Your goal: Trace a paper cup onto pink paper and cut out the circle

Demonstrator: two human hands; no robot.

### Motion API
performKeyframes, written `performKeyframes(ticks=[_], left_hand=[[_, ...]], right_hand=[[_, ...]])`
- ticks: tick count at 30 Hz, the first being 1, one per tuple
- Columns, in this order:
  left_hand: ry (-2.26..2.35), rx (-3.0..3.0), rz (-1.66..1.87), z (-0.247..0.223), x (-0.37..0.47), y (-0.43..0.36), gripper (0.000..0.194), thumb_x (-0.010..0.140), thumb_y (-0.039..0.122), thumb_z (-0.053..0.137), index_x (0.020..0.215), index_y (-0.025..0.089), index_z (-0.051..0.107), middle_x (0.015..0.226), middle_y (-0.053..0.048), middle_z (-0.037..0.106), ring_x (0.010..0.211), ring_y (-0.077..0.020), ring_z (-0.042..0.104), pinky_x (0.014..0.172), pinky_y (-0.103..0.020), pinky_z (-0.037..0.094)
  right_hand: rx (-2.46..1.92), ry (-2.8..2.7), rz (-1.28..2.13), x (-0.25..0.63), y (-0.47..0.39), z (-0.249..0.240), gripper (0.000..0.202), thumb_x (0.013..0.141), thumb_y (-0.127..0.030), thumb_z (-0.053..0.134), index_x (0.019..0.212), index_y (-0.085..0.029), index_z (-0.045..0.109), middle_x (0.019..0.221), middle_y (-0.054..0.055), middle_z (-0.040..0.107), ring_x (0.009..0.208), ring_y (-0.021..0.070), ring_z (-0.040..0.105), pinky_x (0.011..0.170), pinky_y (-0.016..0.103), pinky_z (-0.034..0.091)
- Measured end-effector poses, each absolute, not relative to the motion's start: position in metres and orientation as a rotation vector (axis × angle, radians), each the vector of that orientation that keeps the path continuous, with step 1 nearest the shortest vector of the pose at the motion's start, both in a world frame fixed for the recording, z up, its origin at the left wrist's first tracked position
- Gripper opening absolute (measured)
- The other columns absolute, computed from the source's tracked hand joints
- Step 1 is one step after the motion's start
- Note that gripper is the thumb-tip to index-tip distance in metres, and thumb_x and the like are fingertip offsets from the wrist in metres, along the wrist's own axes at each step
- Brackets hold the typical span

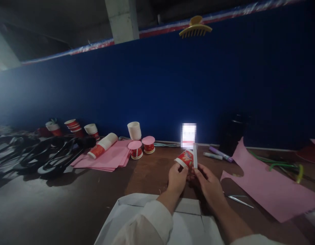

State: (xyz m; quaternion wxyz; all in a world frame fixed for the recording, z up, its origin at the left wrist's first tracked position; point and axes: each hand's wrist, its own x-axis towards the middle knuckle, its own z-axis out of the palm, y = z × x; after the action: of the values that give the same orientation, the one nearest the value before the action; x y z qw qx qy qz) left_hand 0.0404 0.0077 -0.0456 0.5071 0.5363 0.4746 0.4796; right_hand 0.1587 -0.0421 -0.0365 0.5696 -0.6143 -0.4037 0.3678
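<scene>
My left hand [177, 180] is closed around a red patterned paper cup [186, 158], which lies tilted on its side with its white rim toward the lower left. My right hand [207, 182] pinches a narrow white strip [195, 158], upright against the cup's right side. Whether the strip is paper or tape, I cannot tell. Some fingers of both hands are hidden behind the cup. Just beyond it stands a bright, pixelated rectangle [189, 136]. To the left, two small red cup pieces, one topped with a pink paper disc [148, 140], stand near a white cup [134, 130].
Pink sheets [103, 162] with stacked cups [102, 146] lie left, beside black straps [55, 160]. On the right are a cut pink sheet [272, 187], scissors [240, 200], markers [221, 153] and a dark bottle [232, 134]. A blue partition [152, 85] rises behind.
</scene>
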Motion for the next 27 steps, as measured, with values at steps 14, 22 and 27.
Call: performKeyframes(ticks=[14, 22, 27], left_hand=[[1.437, 1.417, 1.389, -0.055, 0.038, -0.004, 0.039, 0.085, 0.014, 0.065, 0.123, 0.014, 0.061, 0.128, -0.016, 0.063, 0.109, -0.0224, 0.065, 0.1, -0.038, 0.051], [1.127, 1.814, 1.224, -0.044, 0.033, -0.026, 0.018, 0.095, 0.024, 0.057, 0.11, 0.022, 0.065, 0.108, -0.008, 0.073, 0.099, -0.0215, 0.069, 0.091, -0.037, 0.053], [1.103, 1.752, 1.109, -0.045, 0.035, -0.029, 0.028, 0.09, 0.02, 0.062, 0.117, 0.024, 0.062, 0.108, -0.007, 0.077, 0.096, -0.0225, 0.073, 0.089, -0.037, 0.056]], right_hand=[[-1.115, -0.629, 1.202, 0.159, -0.044, -0.047, 0.055, 0.072, -0.044, 0.088, 0.121, -0.025, 0.071, 0.105, 0.006, 0.08, 0.092, 0.0239, 0.077, 0.072, 0.03, 0.064], [-0.956, -0.612, 1.319, 0.152, -0.05, -0.035, 0.054, 0.074, -0.037, 0.087, 0.123, -0.026, 0.069, 0.102, 0.007, 0.08, 0.092, 0.0273, 0.078, 0.073, 0.035, 0.065], [-0.942, -0.57, 1.306, 0.15, -0.051, -0.034, 0.05, 0.071, -0.035, 0.088, 0.116, -0.027, 0.068, 0.097, 0.005, 0.08, 0.087, 0.0261, 0.079, 0.069, 0.034, 0.065]])
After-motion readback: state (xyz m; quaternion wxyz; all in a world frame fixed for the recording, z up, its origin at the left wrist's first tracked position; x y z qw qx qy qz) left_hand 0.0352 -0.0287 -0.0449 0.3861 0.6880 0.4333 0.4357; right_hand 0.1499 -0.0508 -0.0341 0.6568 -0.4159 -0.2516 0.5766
